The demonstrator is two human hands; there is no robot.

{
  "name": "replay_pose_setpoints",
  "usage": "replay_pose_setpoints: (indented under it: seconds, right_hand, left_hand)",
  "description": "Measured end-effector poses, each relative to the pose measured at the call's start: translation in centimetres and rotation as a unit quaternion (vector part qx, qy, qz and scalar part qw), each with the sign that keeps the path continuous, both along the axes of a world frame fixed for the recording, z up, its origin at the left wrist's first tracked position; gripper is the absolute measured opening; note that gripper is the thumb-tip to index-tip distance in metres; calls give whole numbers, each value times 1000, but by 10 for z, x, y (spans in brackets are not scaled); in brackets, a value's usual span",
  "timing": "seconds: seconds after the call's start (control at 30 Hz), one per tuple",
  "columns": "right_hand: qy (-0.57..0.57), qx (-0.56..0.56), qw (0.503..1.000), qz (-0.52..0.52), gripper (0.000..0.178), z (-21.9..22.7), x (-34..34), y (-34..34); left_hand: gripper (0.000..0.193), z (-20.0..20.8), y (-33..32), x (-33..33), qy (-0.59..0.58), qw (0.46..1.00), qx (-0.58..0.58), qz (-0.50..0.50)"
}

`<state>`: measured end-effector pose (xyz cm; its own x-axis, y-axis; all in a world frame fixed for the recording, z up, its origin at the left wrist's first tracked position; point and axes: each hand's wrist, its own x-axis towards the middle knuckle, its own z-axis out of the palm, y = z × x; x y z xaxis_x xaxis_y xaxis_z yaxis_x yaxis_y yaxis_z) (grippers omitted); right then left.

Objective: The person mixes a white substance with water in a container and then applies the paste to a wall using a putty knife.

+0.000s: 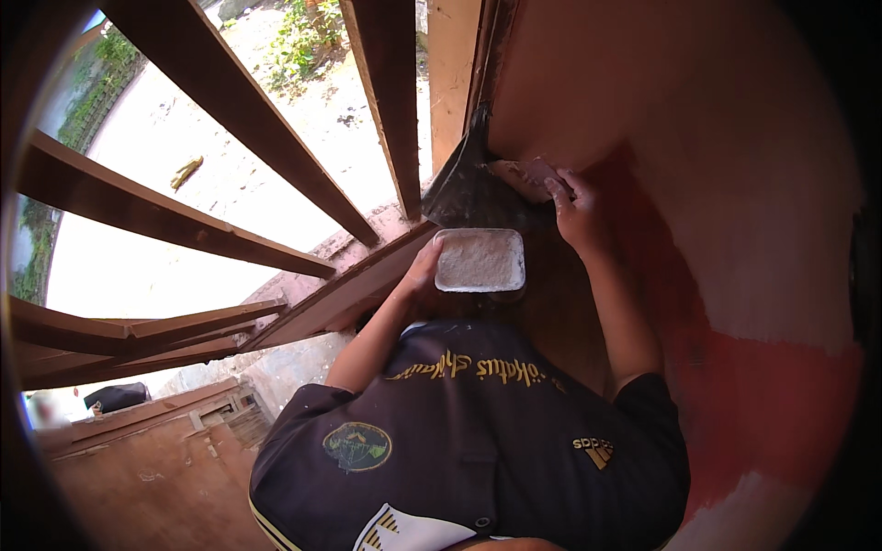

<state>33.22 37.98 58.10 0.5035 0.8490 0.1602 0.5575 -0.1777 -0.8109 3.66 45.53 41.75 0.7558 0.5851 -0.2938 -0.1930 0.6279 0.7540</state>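
My left hand (423, 267) grips the left side of a rectangular white tub (480, 288) in front of my chest. Pale, pinkish-grey paint or paste (479, 257) nearly fills it. Farther forward and to the right, my right hand (579, 209) is closed around a paint-smeared paintbrush (531, 176). The brush points left, toward the wall corner, just above a dark plastic-like sheet (459, 188). Whether its tip touches the wall or the sheet I cannot tell.
On the right, a wall (726, 202) carries a dull pinkish coat and a bright red patch (763, 404). Slanting wooden bars (248, 129) cross the opening at left, above a paint-spotted sill (317, 266). Beyond lie sunlit ground and plants (303, 46).
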Motion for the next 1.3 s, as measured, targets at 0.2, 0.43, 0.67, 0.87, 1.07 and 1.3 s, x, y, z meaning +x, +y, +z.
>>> replay_pose_setpoints:
  seconds: [0.2, 0.43, 0.67, 0.87, 1.07, 1.3]
  right_hand:
    - [-32, 33, 988, 148, 36, -40, 4, 57]
    - [-18, -31, 971, 236, 42, -72, -7, 84]
    - [5, -113, 963, 246, 45, -115, -8, 103]
    - [-1, -122, 959, 257, 45, -119, -14, 106]
    - [-5, -126, 957, 261, 44, -120, -16, 109]
    - [-6, -130, 956, 264, 44, -115, -14, 104]
  left_hand:
    - [59, -5, -5, -17, -19, 999, 40, 10]
    - [69, -20, -23, -29, 91, 986, 122, 66]
    - [82, -21, -16, -29, 165, 955, 239, 53]
    - [87, -16, -13, -30, 151, 958, 236, 55]
    - [95, -3, -7, -21, 148, 954, 260, 29]
    - [95, 5, 0, -18, 98, 974, 203, -14]
